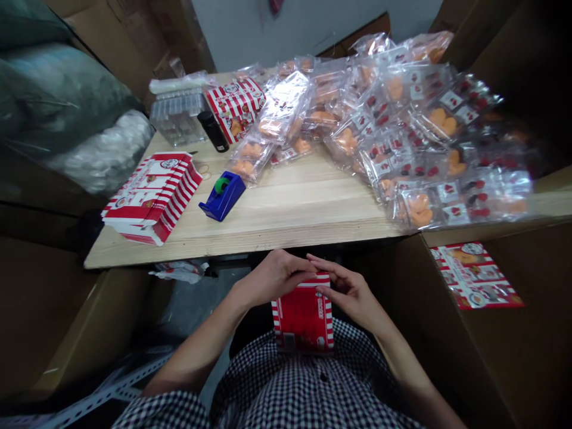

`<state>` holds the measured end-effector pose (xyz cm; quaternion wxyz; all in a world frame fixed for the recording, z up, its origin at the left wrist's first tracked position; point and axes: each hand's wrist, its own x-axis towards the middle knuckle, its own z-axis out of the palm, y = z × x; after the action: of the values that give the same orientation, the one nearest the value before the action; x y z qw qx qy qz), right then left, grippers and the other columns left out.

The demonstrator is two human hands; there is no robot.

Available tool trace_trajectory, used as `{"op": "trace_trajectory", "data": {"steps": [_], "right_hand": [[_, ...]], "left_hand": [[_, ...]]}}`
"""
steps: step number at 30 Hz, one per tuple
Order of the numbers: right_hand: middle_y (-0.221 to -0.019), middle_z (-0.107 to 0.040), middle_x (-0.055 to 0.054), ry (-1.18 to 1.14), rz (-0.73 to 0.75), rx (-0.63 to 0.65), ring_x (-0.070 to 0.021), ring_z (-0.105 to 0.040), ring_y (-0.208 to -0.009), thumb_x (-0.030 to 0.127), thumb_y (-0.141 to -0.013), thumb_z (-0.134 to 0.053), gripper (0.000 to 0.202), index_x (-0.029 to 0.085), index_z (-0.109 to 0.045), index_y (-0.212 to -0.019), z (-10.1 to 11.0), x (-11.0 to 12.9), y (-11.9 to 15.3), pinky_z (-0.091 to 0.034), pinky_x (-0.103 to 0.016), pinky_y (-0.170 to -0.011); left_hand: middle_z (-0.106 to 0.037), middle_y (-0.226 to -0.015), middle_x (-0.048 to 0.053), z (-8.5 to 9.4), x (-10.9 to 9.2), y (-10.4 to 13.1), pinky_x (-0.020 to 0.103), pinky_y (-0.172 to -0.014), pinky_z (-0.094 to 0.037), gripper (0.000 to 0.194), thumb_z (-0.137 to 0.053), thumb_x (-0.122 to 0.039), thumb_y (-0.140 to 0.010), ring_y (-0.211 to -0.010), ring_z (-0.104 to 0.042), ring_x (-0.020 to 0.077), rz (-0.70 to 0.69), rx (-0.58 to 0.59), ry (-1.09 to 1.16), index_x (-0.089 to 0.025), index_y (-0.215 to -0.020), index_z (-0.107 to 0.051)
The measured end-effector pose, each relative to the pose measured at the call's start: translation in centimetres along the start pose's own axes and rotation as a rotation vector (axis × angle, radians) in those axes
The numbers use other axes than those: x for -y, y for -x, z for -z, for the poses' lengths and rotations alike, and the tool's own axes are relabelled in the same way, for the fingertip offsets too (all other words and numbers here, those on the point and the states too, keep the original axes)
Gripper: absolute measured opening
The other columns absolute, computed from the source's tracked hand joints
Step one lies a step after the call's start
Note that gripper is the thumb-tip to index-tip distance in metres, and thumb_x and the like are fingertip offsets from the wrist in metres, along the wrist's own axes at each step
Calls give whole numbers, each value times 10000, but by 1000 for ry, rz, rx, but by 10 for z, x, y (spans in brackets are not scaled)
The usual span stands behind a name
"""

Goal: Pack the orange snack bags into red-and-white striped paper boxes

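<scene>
A red box with red-and-white striped edges (pixel 304 316) is held upright against my checked shirt, below the table's front edge. My left hand (pixel 281 271) grips its top edge from the left, fingers bent and pressed together at the upper rim. From the right, my right hand (pixel 346 289) pinches the top right corner, thumb on the printed face and fingers behind the rim. The fingertips of both hands nearly meet at the top of the box. What lies inside or behind it is hidden.
A stack of flat striped cartons (pixel 152 190) lies on the table's left, with a blue tape dispenser (pixel 223 196) beside it. Several clear packets (pixel 420 143) are heaped at the right. A black bottle (pixel 213 131) stands near clear plastic cases (pixel 179 116). An open brown carton (pixel 447 339) holds another striped box (pixel 476 277).
</scene>
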<state>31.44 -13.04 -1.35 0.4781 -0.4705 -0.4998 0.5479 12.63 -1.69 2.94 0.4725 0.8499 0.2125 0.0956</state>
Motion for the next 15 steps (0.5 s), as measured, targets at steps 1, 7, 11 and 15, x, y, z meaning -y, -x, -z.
{"op": "trace_trajectory", "data": {"steps": [1,7,11,15], "right_hand": [[-1497,-543,-16,12,-2,-22,-256,-501,-1386,294,-927,-691,442,356,-611,-1358,0,-1,2,-352,-502,-1201],[-1521,-515,-11,63,-20,-73,-275,-487,-1397,299,-960,-643,369,371,-646,-1322,6,-1,15,-383,-509,-1177],[-1528,-506,-16,125,-44,-116,-288,-470,-1409,302,-968,-628,342,368,-662,-1302,14,-10,24,-356,-529,-1190],[-1492,-545,-41,137,-31,-83,-296,-499,-1382,295,-976,-611,310,348,-685,-1272,17,-17,27,-393,-533,-1160]], "left_hand": [[-765,-830,45,1,-1,1,228,-683,-473,296,-502,-298,-1002,-687,-647,124,-4,10,19,-182,-1024,-773],[-740,-1220,70,1,9,21,357,-991,-506,413,-676,-343,-909,-1082,-699,222,39,-10,200,-272,-1315,-656],[-667,-1352,80,-8,30,43,421,-1086,-475,395,-719,-321,-877,-1236,-637,238,148,-198,378,-267,-1267,-686],[-706,-1283,89,-17,41,54,401,-1041,-518,307,-716,-277,-882,-1183,-666,225,154,-281,493,-232,-1186,-732]]}}
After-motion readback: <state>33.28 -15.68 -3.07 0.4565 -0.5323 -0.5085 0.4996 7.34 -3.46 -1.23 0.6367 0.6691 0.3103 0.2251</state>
